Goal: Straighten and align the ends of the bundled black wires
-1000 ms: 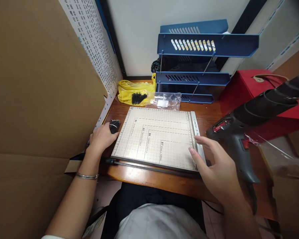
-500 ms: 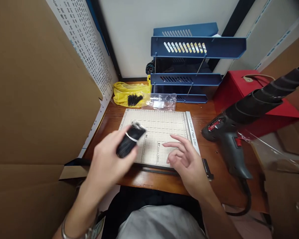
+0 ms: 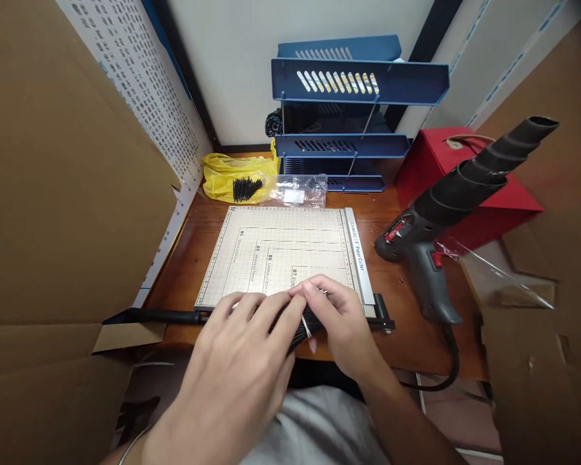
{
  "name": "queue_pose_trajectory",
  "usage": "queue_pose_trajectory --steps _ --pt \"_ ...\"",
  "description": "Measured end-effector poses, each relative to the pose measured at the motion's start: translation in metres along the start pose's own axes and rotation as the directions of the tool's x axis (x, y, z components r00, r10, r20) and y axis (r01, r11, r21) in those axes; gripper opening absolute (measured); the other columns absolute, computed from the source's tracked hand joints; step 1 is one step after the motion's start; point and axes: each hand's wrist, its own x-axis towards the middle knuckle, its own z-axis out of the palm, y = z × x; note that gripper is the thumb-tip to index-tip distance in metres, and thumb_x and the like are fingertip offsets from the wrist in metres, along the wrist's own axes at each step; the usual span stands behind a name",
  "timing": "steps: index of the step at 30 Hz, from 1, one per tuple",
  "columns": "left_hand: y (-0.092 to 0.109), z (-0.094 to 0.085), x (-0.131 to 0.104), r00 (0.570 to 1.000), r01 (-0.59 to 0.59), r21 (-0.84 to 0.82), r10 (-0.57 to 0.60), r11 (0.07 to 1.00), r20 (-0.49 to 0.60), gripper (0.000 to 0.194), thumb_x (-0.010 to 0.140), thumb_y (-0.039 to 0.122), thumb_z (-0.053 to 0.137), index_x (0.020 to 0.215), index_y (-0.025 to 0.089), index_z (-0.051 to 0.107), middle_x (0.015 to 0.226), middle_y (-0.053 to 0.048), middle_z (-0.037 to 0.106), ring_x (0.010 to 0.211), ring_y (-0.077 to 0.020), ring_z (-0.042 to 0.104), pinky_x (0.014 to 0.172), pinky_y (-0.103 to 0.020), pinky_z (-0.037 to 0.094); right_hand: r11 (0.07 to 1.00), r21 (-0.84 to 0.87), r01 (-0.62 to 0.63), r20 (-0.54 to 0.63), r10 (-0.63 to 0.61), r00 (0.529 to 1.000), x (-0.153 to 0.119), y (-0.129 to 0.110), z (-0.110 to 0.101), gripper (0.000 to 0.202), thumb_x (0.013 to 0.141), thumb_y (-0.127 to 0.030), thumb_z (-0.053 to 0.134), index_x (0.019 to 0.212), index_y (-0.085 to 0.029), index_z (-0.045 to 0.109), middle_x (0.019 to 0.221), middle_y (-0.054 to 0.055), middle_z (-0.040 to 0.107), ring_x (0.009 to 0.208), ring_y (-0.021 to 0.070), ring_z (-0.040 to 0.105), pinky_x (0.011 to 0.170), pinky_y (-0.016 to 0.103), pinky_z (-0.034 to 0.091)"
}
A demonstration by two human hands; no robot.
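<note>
Both hands meet over the near edge of the paper cutter (image 3: 281,255), right at the front of the tabletop (image 3: 407,310). The left hand (image 3: 244,361) is wrapped around a bundle of black cable ties (image 3: 304,325), its fingers curled over the top. The right hand (image 3: 341,320) pinches the pale band around the bundle with thumb and fingertips. The bundle's long axis runs diagonally, from lower left under the left palm toward upper right, and most of it is hidden, so its full length cannot be told. Both hands touch it.

Farther back, a yellow plastic bag (image 3: 227,177) carries what appears to be a second heap of loose black ties (image 3: 246,187), beside a clear bag (image 3: 297,192). A heat gun (image 3: 445,194) stands to the right. Behind is a blue stacked tray (image 3: 358,81); its contents cannot be made out.
</note>
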Motion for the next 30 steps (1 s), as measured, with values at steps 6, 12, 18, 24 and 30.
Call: queue_pose_trajectory --steps 6,12,18,24,30 --pt "-0.01 0.021 -0.003 0.936 0.208 -0.428 -0.306 0.88 -0.174 0.085 0.089 0.068 0.068 0.159 0.03 0.038 0.161 -0.012 0.047 0.144 -0.0381 0.05 0.115 -0.054 0.049 0.984 0.165 0.064 -0.288 -0.014 0.958 0.014 0.01 -0.007 0.044 0.086 -0.061 0.07 0.082 -0.017 0.065 0.076 0.003 0.068 0.045 0.0093 0.053 0.033 0.02 0.038" --pt "0.009 0.057 0.015 0.823 0.231 -0.724 -0.527 0.65 -0.211 0.067 0.095 0.072 0.055 0.141 0.024 0.055 0.141 -0.015 0.064 0.134 -0.0336 0.061 0.112 -0.052 0.053 0.968 0.217 0.124 -0.367 -0.037 0.93 0.012 0.01 0.0 0.04 0.09 -0.061 0.065 0.085 -0.021 0.064 0.092 0.006 0.073 0.066 0.0149 0.064 0.046 0.024 0.047" --pt "0.022 0.065 0.026 0.771 0.186 -0.671 -0.53 0.717 -0.353 0.027 0.1 0.034 0.066 0.124 0.023 0.066 0.123 -0.008 0.072 0.12 -0.0244 0.068 0.107 -0.043 0.056 0.96 0.206 0.191 -0.435 -0.085 0.897 0.011 0.018 0.004 0.04 0.092 -0.062 0.063 0.083 -0.023 0.062 0.086 0.002 0.067 0.079 0.0141 0.065 0.064 0.024 0.055" --pt "0.015 0.073 0.022 0.738 0.15 -0.782 -0.595 0.605 -0.318 0.043 0.102 0.036 0.062 0.144 0.027 0.058 0.132 -0.007 0.07 0.116 -0.0221 0.069 0.101 -0.036 0.056 0.955 0.276 0.111 -0.38 0.003 0.925 0.009 0.016 0.011 0.052 0.085 -0.074 0.064 0.087 -0.023 0.054 0.078 -0.002 0.06 0.051 0.0082 0.05 0.037 0.019 0.039" --pt "-0.002 0.069 0.021 0.814 0.133 -0.746 -0.502 0.652 -0.294 0.035 0.105 0.035 0.057 0.138 0.029 0.067 0.135 -0.007 0.07 0.119 -0.0242 0.068 0.106 -0.039 0.053 0.951 0.278 0.134 -0.375 -0.021 0.927 0.011 0.016 0.016 0.047 0.09 -0.068 0.062 0.087 -0.021 0.054 0.073 -0.004 0.058 0.05 0.0073 0.05 0.039 0.019 0.042"
